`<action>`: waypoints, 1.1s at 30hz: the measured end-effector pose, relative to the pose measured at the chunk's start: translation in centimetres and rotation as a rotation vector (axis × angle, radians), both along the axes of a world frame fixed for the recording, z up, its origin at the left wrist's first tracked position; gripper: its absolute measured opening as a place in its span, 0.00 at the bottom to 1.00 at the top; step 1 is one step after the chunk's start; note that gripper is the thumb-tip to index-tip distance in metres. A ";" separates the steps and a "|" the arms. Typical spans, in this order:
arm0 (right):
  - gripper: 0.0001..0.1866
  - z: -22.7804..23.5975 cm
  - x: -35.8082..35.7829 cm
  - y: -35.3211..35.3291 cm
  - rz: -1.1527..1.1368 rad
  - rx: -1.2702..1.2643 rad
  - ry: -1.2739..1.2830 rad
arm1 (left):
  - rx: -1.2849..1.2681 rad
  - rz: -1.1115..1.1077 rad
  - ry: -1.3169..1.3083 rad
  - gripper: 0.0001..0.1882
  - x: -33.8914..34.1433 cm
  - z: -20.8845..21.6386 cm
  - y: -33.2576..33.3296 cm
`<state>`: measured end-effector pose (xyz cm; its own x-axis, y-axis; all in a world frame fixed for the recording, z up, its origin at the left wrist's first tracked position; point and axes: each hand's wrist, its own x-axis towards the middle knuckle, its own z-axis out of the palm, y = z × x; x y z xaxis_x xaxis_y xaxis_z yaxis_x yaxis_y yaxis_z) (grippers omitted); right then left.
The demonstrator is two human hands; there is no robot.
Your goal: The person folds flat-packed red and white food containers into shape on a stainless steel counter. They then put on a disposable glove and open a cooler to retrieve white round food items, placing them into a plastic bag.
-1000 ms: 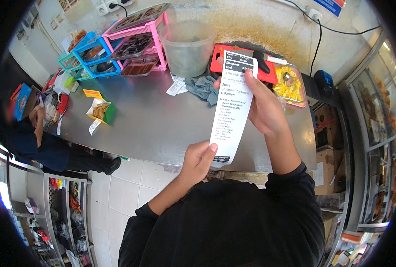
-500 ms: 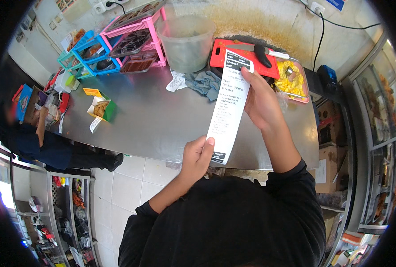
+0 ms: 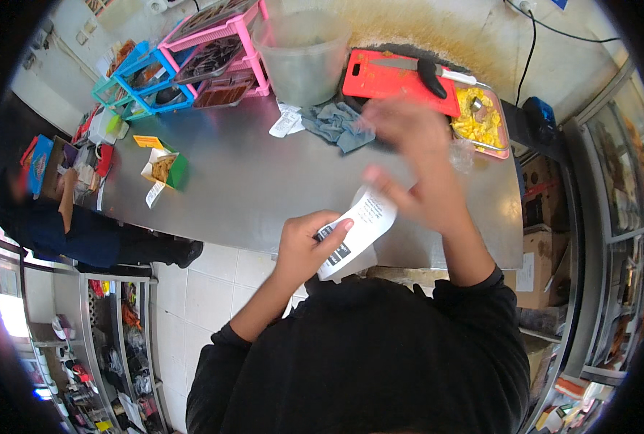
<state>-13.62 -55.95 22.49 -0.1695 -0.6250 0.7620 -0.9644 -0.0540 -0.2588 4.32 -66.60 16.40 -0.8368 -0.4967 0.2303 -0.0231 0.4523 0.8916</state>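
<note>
Near the front edge of the steel table, my left hand (image 3: 309,246) pinches a long white printed receipt (image 3: 369,218) between thumb and fingers. The paper curls, its upper end folding over toward the right. My right hand (image 3: 420,163), blurred by motion, is raised above the table just beyond the receipt. Its thumb stands apart from its fingers, and nothing shows in it. To the left, a green and white paper box (image 3: 179,173) with its yellow flap up contains fried food (image 3: 163,168). A small paper slip (image 3: 154,194) hangs at its near side.
A red cutting board (image 3: 380,83) carries a knife (image 3: 398,64). Beside it are a tray of yellow food (image 3: 479,130), a crumpled grey-blue cloth (image 3: 336,126) and a clear bucket (image 3: 300,61). Pink racks (image 3: 257,61) stand behind. Another person (image 3: 83,228) works at the left.
My right hand has let go of the receipt's upper end and lifted away. The receipt, previously stretched out straight, now curls over in my left hand.
</note>
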 end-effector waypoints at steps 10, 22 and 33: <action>0.12 -2.1 0.0 -0.5 0.682 0.782 -0.475 | 0.029 -0.209 -0.119 0.08 1.2 1.8 -2.2; 0.06 -4.9 3.7 -0.3 0.382 0.328 0.046 | 0.397 -0.256 -0.100 0.13 2.5 -0.3 -3.1; 0.15 -5.2 1.9 -0.7 0.390 0.581 -0.407 | 0.432 -0.436 -0.247 0.12 3.6 -0.9 -5.4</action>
